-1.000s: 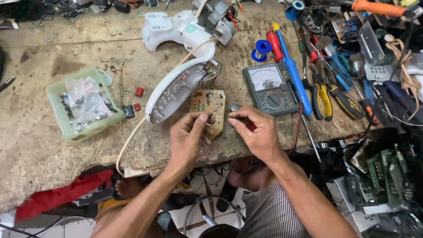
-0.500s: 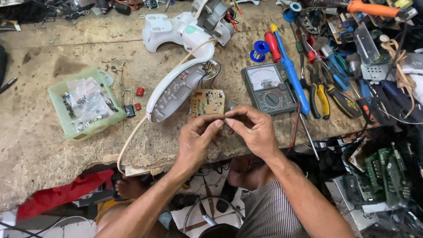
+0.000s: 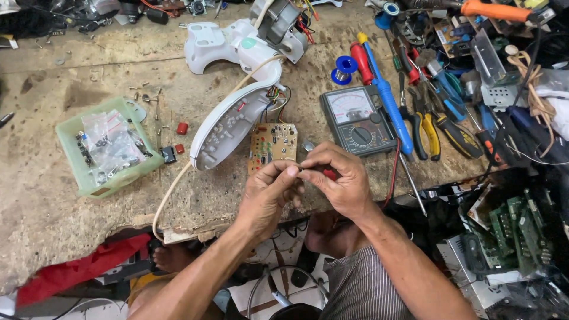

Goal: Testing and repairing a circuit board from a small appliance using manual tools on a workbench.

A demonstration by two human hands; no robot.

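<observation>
Both hands pinch a tiny part at the bench's near edge.

The left hand (image 3: pixel 269 192) and right hand (image 3: pixel 335 181) meet fingertip to fingertip, closed on a small component (image 3: pixel 301 168) too small to identify, just near of the circuit board (image 3: pixel 272 145). The multimeter (image 3: pixel 357 120) and crowded tools (image 3: pixel 427 118) lie to the right; barer worn benchtop (image 3: pixel 53 219) spreads left.
</observation>
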